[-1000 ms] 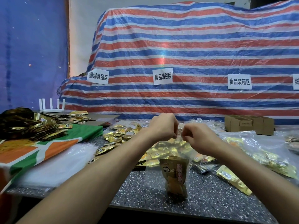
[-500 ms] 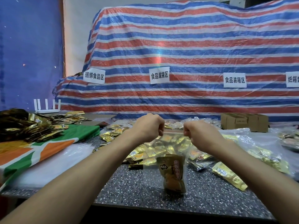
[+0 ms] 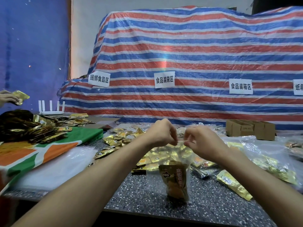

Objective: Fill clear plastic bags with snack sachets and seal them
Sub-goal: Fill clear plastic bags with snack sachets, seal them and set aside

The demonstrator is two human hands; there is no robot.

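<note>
Sealing step: left hand and right hand pinch the top edge of the clear bag — best pressed shut evenly outward, sachet kept below.

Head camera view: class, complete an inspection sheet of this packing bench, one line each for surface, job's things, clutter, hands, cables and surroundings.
Surface: dark speckled table top, mostly covered towards the back.
Job's things: clear bag held upright, reaching down to the table, one brown sachet inside; loose gold sachets behind it.
Clutter: green, orange and white cloth under a heap of sachets; cardboard box; white router.
Hands: left hand and right hand pinch the bag's top edge, close together; another person's hand at the far left holds a gold sachet.
Cables: nothing seen.
Surroundings: striped tarpaulin bearing paper labels.
</note>
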